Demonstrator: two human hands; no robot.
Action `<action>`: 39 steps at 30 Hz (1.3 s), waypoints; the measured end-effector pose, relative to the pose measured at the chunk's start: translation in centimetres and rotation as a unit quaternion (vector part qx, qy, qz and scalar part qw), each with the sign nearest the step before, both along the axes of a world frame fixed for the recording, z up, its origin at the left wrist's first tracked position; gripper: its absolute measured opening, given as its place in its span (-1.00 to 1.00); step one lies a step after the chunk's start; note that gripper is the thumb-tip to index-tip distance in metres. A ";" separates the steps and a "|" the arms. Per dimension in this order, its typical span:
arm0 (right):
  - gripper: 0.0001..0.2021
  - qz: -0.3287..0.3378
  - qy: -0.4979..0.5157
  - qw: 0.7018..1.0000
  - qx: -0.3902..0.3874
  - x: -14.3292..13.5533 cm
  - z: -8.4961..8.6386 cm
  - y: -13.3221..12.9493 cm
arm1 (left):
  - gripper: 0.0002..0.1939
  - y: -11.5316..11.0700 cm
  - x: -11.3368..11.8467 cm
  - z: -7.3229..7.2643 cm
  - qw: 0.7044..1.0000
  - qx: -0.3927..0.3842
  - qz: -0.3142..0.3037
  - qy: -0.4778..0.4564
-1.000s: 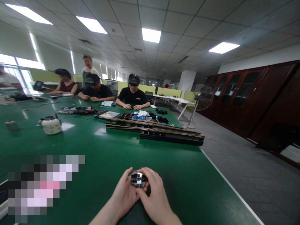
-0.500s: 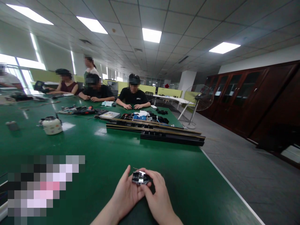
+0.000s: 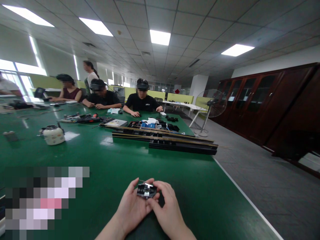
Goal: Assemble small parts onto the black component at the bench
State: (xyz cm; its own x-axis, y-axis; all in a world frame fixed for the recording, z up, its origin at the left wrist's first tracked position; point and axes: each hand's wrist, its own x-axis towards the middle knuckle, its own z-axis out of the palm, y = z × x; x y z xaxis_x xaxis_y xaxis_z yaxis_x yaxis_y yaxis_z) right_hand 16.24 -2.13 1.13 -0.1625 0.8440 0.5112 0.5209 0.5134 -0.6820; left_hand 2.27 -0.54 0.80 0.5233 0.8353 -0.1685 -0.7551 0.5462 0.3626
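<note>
A small black part with shiny metal pieces is held between my hands above the green table. My left hand lies palm up under it, with the fingers curled behind the part and the thumb at its left edge. From the right, my right hand pinches the part's right end between thumb and fingers. A thin wire or rod sticks out at the part's upper left. The fingertips behind the part are partly hidden.
Long black rails with thin brass-coloured rods lie across the table ahead. Behind them are a tray of parts and tools. A white jar stands at the left. Several people sit or stand beyond. A fan stands right of the table.
The black part and my left fingers have shifted slightly left, and my left thumb is closer to the part. Across the table, a seated person's hand has moved towards a white object.
</note>
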 end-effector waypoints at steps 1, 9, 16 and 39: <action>-0.59 0.000 0.000 1.000 -0.005 0.0 0.1 0.0 | -0.63 0.0 0.0 0.0 1.000 -0.004 0.006 0.007; -0.62 -0.015 -0.008 1.000 0.006 0.0 0.0 -0.1 | -0.64 0.0 0.3 0.1 0.999 -0.008 0.030 0.038; -0.66 -0.014 -0.022 0.999 0.020 0.1 0.0 -0.2 | -0.64 -0.1 0.1 0.4 0.999 -0.009 0.029 0.045; -0.65 -0.051 -0.041 0.998 0.025 -0.2 -0.4 -0.3 | -0.61 -0.1 0.0 0.7 0.997 -0.009 0.039 0.066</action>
